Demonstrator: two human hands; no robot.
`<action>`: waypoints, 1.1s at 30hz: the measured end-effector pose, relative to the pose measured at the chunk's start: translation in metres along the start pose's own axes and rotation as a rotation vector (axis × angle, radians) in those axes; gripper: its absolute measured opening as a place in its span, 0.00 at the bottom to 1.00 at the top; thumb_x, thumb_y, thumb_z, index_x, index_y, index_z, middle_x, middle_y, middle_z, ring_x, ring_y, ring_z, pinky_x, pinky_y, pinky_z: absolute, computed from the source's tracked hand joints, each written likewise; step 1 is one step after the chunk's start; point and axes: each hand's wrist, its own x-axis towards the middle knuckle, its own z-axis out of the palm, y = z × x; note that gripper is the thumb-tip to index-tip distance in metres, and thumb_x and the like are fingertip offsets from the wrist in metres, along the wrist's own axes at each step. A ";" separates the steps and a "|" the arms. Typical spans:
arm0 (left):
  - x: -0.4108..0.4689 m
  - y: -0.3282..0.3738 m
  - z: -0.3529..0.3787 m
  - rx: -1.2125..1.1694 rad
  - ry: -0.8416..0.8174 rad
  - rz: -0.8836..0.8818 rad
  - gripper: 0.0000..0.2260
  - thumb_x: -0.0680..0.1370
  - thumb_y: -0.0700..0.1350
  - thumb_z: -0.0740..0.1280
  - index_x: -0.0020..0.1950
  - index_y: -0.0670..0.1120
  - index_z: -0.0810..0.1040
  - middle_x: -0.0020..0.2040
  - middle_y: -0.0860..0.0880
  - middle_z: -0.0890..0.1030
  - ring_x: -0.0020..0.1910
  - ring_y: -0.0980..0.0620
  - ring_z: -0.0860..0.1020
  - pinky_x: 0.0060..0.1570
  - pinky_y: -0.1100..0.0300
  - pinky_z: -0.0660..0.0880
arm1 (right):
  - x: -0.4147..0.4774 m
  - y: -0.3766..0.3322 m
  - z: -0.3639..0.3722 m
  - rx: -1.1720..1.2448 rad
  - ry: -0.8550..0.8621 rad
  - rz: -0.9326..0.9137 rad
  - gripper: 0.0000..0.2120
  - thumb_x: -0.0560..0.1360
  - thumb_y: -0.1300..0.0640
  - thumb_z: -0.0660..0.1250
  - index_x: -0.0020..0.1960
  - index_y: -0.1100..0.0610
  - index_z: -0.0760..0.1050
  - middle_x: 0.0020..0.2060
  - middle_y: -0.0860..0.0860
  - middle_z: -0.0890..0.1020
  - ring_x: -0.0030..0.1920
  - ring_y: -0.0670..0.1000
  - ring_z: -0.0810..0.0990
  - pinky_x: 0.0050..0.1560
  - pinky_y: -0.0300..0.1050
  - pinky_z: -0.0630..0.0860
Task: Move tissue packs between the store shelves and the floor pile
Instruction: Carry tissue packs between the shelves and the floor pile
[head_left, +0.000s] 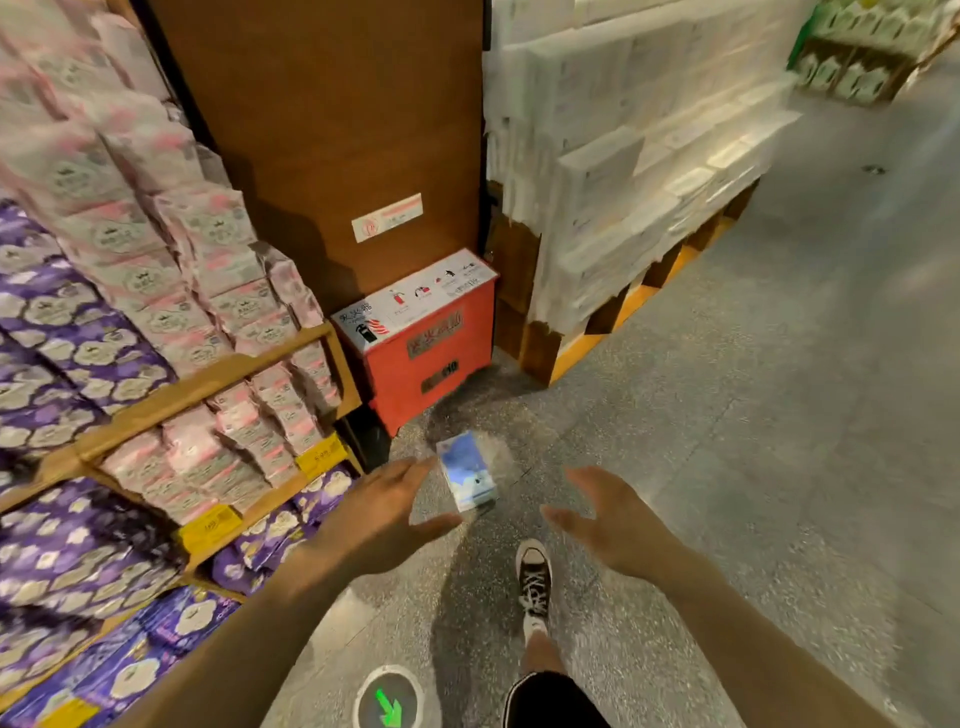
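- We find the left hand (387, 512) fully spread, fingers straight and thumb out. Its fingertips reach the left edge of the blue tissue pack (466, 478); blur hides whether they touch it.
- The right hand (610, 519) is equally spread, palm facing inward, clear of the pack and gripping nothing.
- The two hands are apart, with the pack between and just beyond them.
- The pack is tilted over the grey floor (727, 415), near the red cabinet (431, 353). We cannot tell whether it rests on the floor.
- The wooden shelves (208, 374) on the left carry pink packs (156, 260) and purple packs (62, 338).
- A black shoe (534, 577) stands on the floor below the hands.
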 end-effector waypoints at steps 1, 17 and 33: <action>0.025 -0.005 -0.002 0.010 0.002 -0.014 0.47 0.70 0.81 0.48 0.82 0.56 0.53 0.81 0.50 0.60 0.77 0.47 0.63 0.76 0.50 0.63 | 0.034 0.004 -0.009 -0.025 -0.017 -0.016 0.41 0.76 0.30 0.58 0.81 0.52 0.56 0.80 0.52 0.59 0.80 0.53 0.55 0.79 0.54 0.55; 0.394 -0.146 0.133 -0.144 -0.153 -0.251 0.59 0.61 0.87 0.39 0.82 0.52 0.58 0.80 0.50 0.63 0.78 0.48 0.63 0.75 0.52 0.63 | 0.483 0.078 0.023 -0.085 -0.265 -0.124 0.37 0.76 0.32 0.60 0.78 0.51 0.61 0.77 0.50 0.65 0.75 0.51 0.65 0.70 0.45 0.65; 0.591 -0.378 0.512 -0.302 -0.328 -0.380 0.60 0.61 0.86 0.48 0.83 0.49 0.46 0.83 0.44 0.53 0.80 0.44 0.57 0.77 0.50 0.60 | 0.785 0.267 0.362 -0.241 -0.453 -0.104 0.51 0.68 0.29 0.70 0.81 0.51 0.55 0.77 0.52 0.65 0.76 0.58 0.64 0.74 0.55 0.64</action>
